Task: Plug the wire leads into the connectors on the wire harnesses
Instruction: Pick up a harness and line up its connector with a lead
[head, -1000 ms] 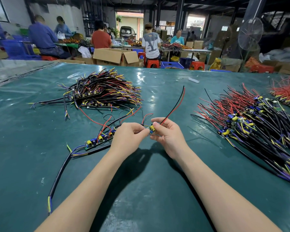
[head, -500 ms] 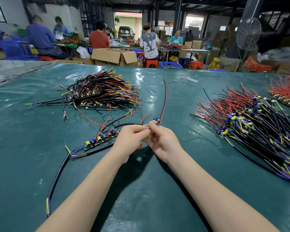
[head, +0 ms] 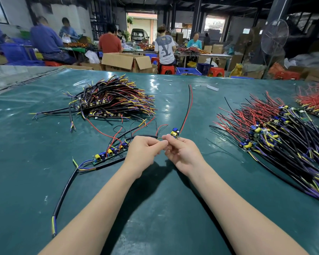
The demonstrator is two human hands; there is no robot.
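Head view, from the left. Near the left edge, a black cable (head: 66, 190) with bared yellow and blue ends, curving up the green table mat (head: 155, 227) to a narrow board strip (head: 109, 154) set with blue and yellow parts. Behind that, well apart from the hands, a tangled heap of harnesses (head: 114, 102) in black, red, yellow and purple.

Next, the left hand (head: 144, 155), fingers curled, thumb and forefinger pinching the tip of a thin wire lead (head: 157, 137) from a black sheathed length running in from the left. Meeting it fingertip to fingertip, the right hand (head: 184, 155), also curled, pinching a small board (head: 175, 133) with one blue and one yellow part, held just beyond the fingertips and off the mat. Lead tip right at the board's near edge; seated or not, impossible to tell. Up from the small board, a red and black pair (head: 189, 105) arching away toward the far side of the table.

Farther right, well apart from both hands, a broad pile (head: 276, 137) of more harnesses, red leads fanned back, purple and black tails forward. At the far right edge, a smaller red bundle (head: 315, 100).

Beyond the table, a dim workshop: people seated at benches, an open cardboard box (head: 125, 61), red stools (head: 167, 69), a blue crate (head: 188, 70), a standing fan (head: 274, 37).
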